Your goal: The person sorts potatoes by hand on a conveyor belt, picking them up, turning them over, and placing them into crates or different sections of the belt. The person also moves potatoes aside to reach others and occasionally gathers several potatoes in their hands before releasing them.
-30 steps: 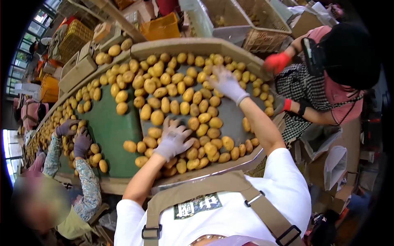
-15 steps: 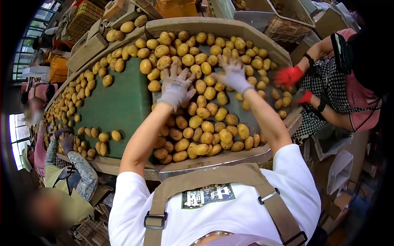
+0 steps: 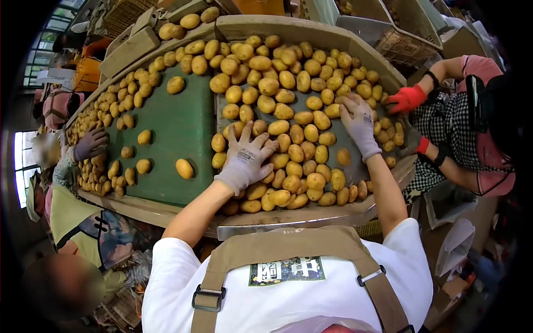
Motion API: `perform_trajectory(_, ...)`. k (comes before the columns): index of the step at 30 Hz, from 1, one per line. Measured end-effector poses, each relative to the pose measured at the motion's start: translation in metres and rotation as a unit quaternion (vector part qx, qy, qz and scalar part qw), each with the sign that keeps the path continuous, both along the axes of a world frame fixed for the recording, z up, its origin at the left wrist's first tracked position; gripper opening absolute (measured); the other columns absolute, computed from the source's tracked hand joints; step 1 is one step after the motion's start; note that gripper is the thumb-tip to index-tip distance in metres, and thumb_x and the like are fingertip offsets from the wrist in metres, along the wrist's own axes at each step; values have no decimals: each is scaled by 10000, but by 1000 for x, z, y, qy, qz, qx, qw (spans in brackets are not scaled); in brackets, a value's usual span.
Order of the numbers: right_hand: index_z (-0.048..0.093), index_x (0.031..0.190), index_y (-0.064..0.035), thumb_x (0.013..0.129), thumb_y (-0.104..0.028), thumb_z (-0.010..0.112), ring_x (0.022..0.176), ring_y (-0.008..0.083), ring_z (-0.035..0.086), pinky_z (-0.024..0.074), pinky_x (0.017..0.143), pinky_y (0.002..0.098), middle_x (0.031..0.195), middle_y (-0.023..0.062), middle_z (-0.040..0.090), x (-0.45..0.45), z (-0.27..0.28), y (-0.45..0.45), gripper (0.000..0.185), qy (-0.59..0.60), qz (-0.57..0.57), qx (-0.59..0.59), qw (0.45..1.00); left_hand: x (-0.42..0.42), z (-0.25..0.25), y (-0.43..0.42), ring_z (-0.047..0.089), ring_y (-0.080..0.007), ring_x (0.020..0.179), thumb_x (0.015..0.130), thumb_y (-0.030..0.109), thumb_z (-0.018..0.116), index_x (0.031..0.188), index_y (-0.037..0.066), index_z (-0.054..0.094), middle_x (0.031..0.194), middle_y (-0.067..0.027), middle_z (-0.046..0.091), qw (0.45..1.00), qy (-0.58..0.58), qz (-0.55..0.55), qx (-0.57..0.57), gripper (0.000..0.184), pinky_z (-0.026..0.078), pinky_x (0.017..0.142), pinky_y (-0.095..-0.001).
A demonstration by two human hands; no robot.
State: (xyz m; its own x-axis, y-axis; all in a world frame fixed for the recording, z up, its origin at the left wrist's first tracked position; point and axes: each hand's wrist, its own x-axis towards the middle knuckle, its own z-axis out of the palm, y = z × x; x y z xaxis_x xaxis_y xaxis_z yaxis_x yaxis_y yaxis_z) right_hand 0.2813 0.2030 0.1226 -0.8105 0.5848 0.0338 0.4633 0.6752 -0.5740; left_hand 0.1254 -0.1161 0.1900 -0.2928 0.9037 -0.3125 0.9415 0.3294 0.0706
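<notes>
My left hand [image 3: 246, 158], in a pale work glove, lies on the potatoes [image 3: 295, 151] near the left end of the grey sorting surface [image 3: 347, 176]. Its fingers are spread across several of them and grip none. Over to the right, my right hand [image 3: 360, 123], gloved alike, rests against potatoes with its fingers stretched out; its fingertips partly cover the ones beneath. The potatoes are yellow-brown and round to oval, packed closely between and beyond my hands.
A green belt [image 3: 166, 133] with scattered potatoes adjoins on the left. A wooden rim [image 3: 288, 221] borders the near side. At right, a co-worker's red-gloved hand [image 3: 406, 100] touches potatoes; at left, another worker's gloved hand [image 3: 91, 144] is over the pile. Plastic crates [image 3: 408, 41] stand behind.
My right hand has moved right and slightly down across the potatoes. My left hand has shifted lower. Potatoes have moved about on the surface, and one lies nearer on the green belt.
</notes>
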Motion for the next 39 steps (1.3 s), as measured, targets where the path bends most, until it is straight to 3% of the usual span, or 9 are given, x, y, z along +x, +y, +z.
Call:
perform_trajectory(4,437,1564,-404,952,-680,530,1533,535,174,43,1164,767,1680,311,147,-48,-18,-49,678,-192,10,63,979,1,-1,-2,294,-439,1512,869,525,676,1428,318,600,1530,-54,520,1000,-6,17,11,601,111,1173,-768)
perform_trajectory(8,424,1582,-380,975,-714,462,1573,415,157,-47,1228,640,1719,222,120,-28,-11,-62,694,-151,66,35,986,5,13,-1,297,-446,1510,898,535,647,1415,320,607,1536,-60,501,999,-31,39,0,562,109,1192,-749)
perform_trajectory(16,579,1491,-249,934,-523,668,1530,436,279,195,1206,626,1657,293,266,-14,-20,-40,627,-61,123,30,990,-1,0,-21,447,-409,1371,917,510,636,1220,213,741,1408,-102,594,979,-118,50,161,437,247,1165,-649)
perform_trajectory(20,483,1565,-262,977,-561,611,1567,405,207,164,1203,656,1707,222,193,-16,-10,-49,672,-109,105,47,987,-21,53,-42,678,-329,1009,947,277,679,1103,79,760,1017,-163,723,873,-242,188,380,265,540,913,-389)
perform_trajectory(25,494,1557,-208,999,-530,581,1563,390,205,114,1212,643,1723,191,164,-19,-4,-57,650,-110,94,37,989,-43,118,-105,641,-263,1187,940,164,675,1289,9,662,1236,-152,678,637,-4,286,716,382,433,1105,-393)
perform_trajectory(32,486,1562,-239,1000,-545,566,1562,401,200,162,1202,636,1713,212,172,-18,-24,-59,645,-72,77,32,994,-37,150,-144,599,-264,1230,1040,189,550,1656,36,2,1351,-189,587,569,121,265,769,839,412,1144,-432)
perform_trajectory(34,516,1540,-239,991,-488,609,1526,417,283,251,1202,568,1677,250,251,-18,-10,-68,610,-91,61,65,992,-35,169,-120,614,-227,1171,1068,95,461,1650,27,100,1338,-160,594,333,-243,224,883,688,484,1082,-388)
perform_trajectory(36,553,1509,-196,967,-405,671,1466,440,381,345,1176,489,1623,275,350,-19,-18,-37,592,-31,115,29,992,-42,166,-99,644,-236,1128,1098,243,482,1606,66,318,1251,-133,642,335,-356,250,836,563,492,1076,-393)
perform_trajectory(39,674,1326,-21,1002,-305,650,1262,371,593,451,1085,444,1342,228,649,-34,-8,18,432,94,41,-56,993,-43,137,-49,634,-279,1205,977,188,644,1462,51,554,1290,-138,677,697,-230,220,642,512,464,1088,-384)
